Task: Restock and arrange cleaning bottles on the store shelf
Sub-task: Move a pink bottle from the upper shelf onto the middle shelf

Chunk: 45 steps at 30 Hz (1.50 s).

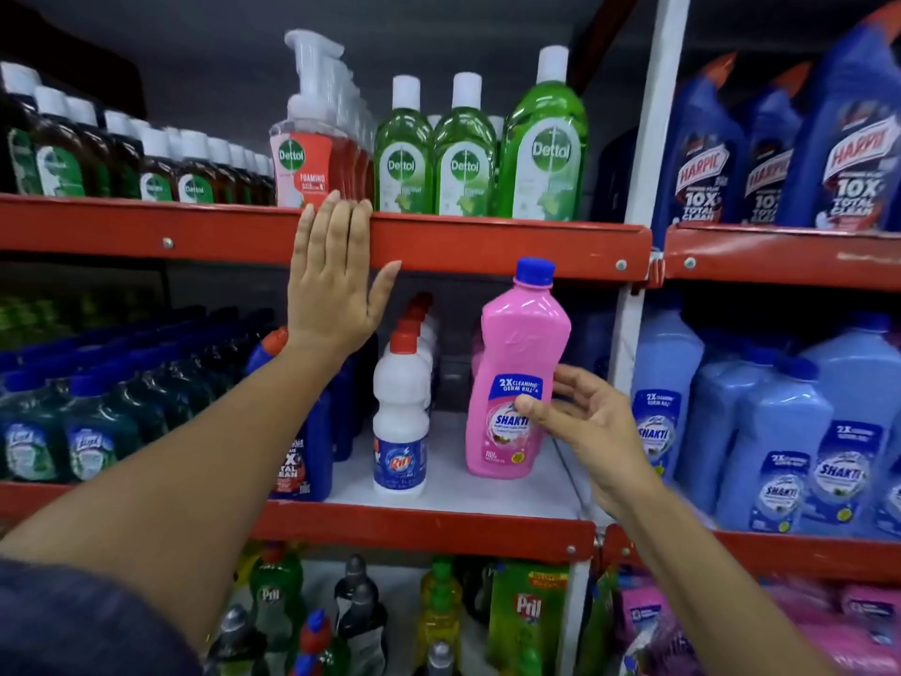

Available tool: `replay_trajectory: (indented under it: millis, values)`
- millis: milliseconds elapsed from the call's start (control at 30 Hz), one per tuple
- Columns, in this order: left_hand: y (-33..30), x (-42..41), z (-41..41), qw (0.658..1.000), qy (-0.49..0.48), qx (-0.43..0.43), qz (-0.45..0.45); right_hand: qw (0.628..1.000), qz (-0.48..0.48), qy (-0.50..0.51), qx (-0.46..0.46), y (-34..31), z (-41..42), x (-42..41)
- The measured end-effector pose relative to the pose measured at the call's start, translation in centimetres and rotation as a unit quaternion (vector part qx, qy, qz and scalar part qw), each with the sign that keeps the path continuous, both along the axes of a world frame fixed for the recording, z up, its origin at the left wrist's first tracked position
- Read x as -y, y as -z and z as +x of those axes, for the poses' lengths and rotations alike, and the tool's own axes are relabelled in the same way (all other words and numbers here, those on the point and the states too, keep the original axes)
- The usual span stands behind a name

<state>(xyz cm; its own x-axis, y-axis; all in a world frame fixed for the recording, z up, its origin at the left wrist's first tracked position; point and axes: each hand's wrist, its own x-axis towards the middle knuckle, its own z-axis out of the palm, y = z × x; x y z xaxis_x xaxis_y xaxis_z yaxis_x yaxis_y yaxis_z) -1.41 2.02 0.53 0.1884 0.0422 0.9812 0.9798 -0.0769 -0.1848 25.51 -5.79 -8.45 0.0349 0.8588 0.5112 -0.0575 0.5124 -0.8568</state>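
Observation:
A pink bottle [517,363] with a blue cap stands slightly tilted on the white middle shelf [487,485]. My right hand [585,422] holds it at the label, thumb on the front and fingers behind. My left hand [331,280] lies flat, fingers apart, against the red front edge of the upper shelf [487,246], holding nothing. A white bottle with a red cap [401,422] stands left of the pink one, with a row of like bottles behind it.
Green and red Dettol bottles [463,153] fill the upper shelf. Dark blue bottles [97,412] crowd the middle shelf's left. Light blue bottles [780,431] fill the right bay past the white upright [634,304]. Dish-soap bottles [526,617] stand below.

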Motion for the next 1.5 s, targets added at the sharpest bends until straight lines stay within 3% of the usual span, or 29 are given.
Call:
replay_trajectory:
  millis: [300, 600, 900, 1033, 1167, 1300, 1367, 1500]
  values:
    - [0.1, -1.1, 0.0, 0.999, -0.003, 0.009, 0.053, 0.998, -0.06, 0.028, 0.018, 6.0, -0.1, -4.7]
    - [0.2, -1.4, -0.1, 0.998, -0.004, 0.006, 0.064, 0.995, -0.095, 0.014, 0.013, 7.7, 0.1, -7.0]
    - [1.4, 0.5, 1.6, 0.998, 0.031, 0.05, -0.008, 0.995, -0.097, -0.007, 0.022, 8.0, -0.3, -6.3]
    - [7.1, 2.1, 5.5, 0.99, 0.134, 0.031, -0.044, 0.997, -0.067, 0.03, 0.018, 9.1, -0.8, -5.2]
    - [15.4, 3.2, 9.6, 0.951, 0.246, 0.062, -0.177, 0.994, -0.04, 0.101, 0.028, 9.7, -1.4, -4.5]
    - [19.1, 3.4, 11.4, 0.857, 0.346, 0.228, -0.307, 0.99, -0.03, 0.121, 0.061, 9.9, -1.6, -4.5]
    - [19.8, 3.1, 11.6, 0.809, 0.39, 0.288, -0.331, 0.99, -0.038, 0.114, 0.074, 9.9, -1.5, -4.7]
    - [19.9, 2.3, 11.5, 0.771, 0.411, 0.34, -0.347, 0.99, -0.06, 0.094, 0.086, 9.7, -1.2, -5.2]
